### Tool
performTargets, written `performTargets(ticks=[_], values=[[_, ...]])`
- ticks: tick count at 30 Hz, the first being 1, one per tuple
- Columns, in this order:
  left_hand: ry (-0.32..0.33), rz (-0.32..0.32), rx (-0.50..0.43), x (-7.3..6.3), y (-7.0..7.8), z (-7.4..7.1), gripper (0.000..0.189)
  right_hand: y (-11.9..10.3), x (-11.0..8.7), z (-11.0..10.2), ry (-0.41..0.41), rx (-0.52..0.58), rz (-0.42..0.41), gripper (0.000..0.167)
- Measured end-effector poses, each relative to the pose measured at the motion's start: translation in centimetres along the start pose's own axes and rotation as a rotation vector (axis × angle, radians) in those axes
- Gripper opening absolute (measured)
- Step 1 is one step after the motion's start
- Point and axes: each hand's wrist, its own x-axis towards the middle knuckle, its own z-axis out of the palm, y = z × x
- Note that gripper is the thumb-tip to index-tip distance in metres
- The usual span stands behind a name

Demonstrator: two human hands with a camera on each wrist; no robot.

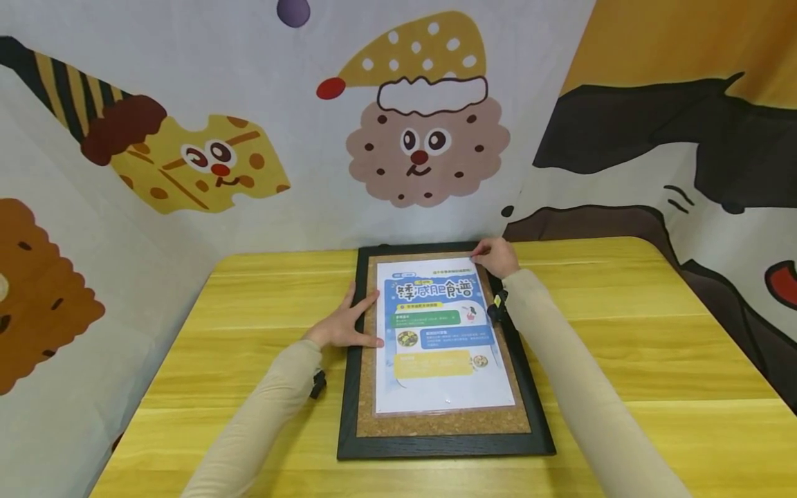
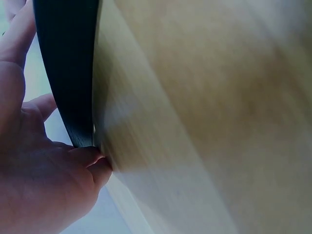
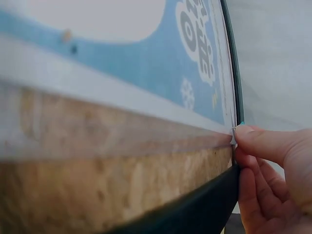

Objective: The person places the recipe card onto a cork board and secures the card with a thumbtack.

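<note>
A laminated poster point(image 1: 438, 394) in white and blue, with coloured panels, lies on a cork board point(image 1: 448, 423) in a black frame point(image 1: 445, 446). My left hand point(image 1: 341, 325) spreads over the frame's left side, thumb and a finger reaching the poster's left edge. In the left wrist view, other fingers of the left hand point(image 2: 48, 170) rest against the frame's outer side. At the poster's upper right corner, my right hand point(image 1: 496, 257) pinches a small pale push pin point(image 3: 233, 137) between thumb and fingertips. The pin's point is hidden. A small shiny spot shows near the poster's bottom edge.
The board lies on a yellow wood-grain table point(image 1: 268, 311), its top near the table's back edge. Behind hangs a white cloth point(image 1: 299, 214) printed with cartoon food. Dark wrist devices point(image 1: 317, 384) sit on both wrists.
</note>
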Motion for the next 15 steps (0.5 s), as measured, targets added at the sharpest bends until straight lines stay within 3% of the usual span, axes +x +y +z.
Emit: performTargets(ticks=[7, 15], values=[[-0.006, -0.001, 0.000, -0.1, 0.1, -0.1, 0.102, -0.3, 0.2, 0.2, 0.014, -0.036, -0.003, 0.008], [-0.004, -0.018, 0.004, 0.0, 0.3, 0.0, 0.103, -1.2, 0.2, -0.1, -0.011, -0.051, 0.093, 0.010]])
